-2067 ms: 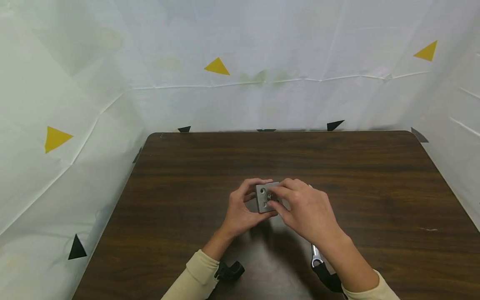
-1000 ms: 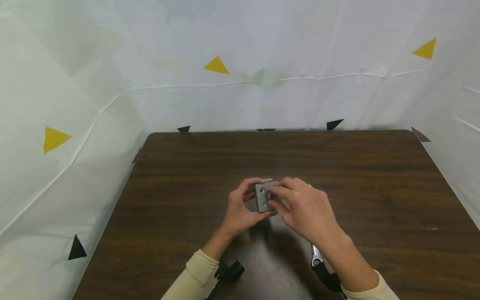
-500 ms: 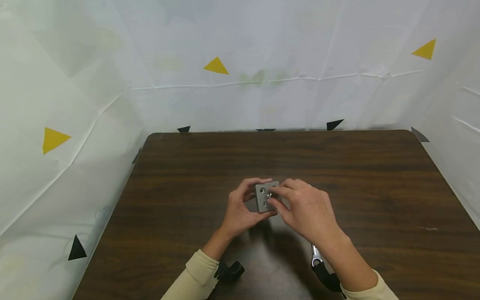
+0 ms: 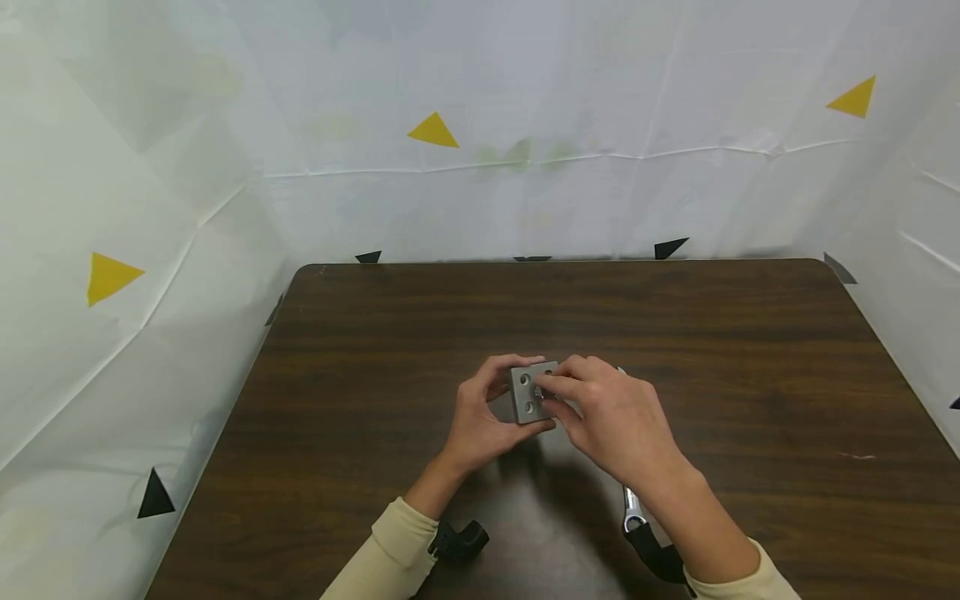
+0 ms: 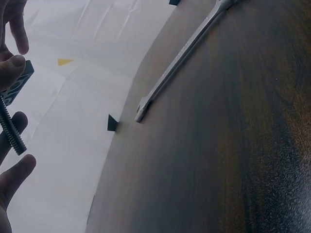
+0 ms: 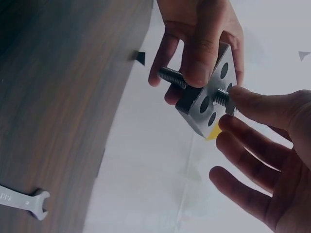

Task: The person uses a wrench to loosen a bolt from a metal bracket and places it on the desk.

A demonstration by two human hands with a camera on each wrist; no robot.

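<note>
A small grey square metal block with round holes (image 4: 529,393) is held in the air just above the middle of the dark brown wooden counter (image 4: 375,350). The left hand (image 4: 480,421) grips it — thumb curled over the near face, the other fingers wrapped behind, as the right wrist view shows (image 6: 206,43). A threaded steel bolt (image 6: 197,87) passes through one hole of the block; its threaded shank sticks out behind the block, between the left hand's fingers (image 5: 10,127). The right hand (image 4: 611,421) is just right of the block, its index finger and thumb tips pinching the bolt's end on the block's front face, the other fingers spread loosely below.

Nearer the person than the block, a silver open-ended wrench (image 4: 630,508) lies flat on the counter, partly hidden under the right forearm; both wrist views show it too (image 5: 180,65) (image 6: 22,200). Behind the block, white sheeting with yellow and black triangles (image 4: 432,133) stands around the counter.
</note>
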